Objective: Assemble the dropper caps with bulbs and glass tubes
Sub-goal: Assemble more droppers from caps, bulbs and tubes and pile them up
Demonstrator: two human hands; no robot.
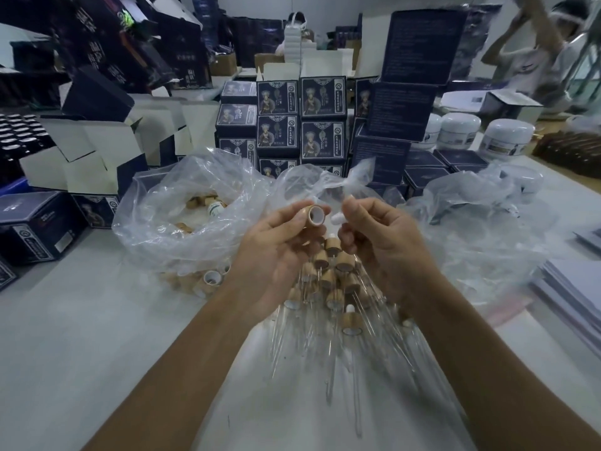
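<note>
My left hand (276, 252) pinches a wooden dropper cap (314, 215) between thumb and fingers, its white-lined opening facing me. Close to its right, my right hand (380, 245) holds a white rubber bulb (336, 219) at its fingertips, a small gap from the cap. Below both hands lies a pile of assembled droppers (335, 284) with wooden caps and glass tubes (328, 346) pointing toward me. A clear plastic bag (182, 222) on the left holds several loose wooden caps.
Crumpled clear plastic (481, 229) lies to the right. Stacked dark blue product boxes (302, 122) stand behind, open cartons (97, 151) at left, white jars (507, 138) at back right, paper sheets (575, 288) at the right edge. A person works at far right.
</note>
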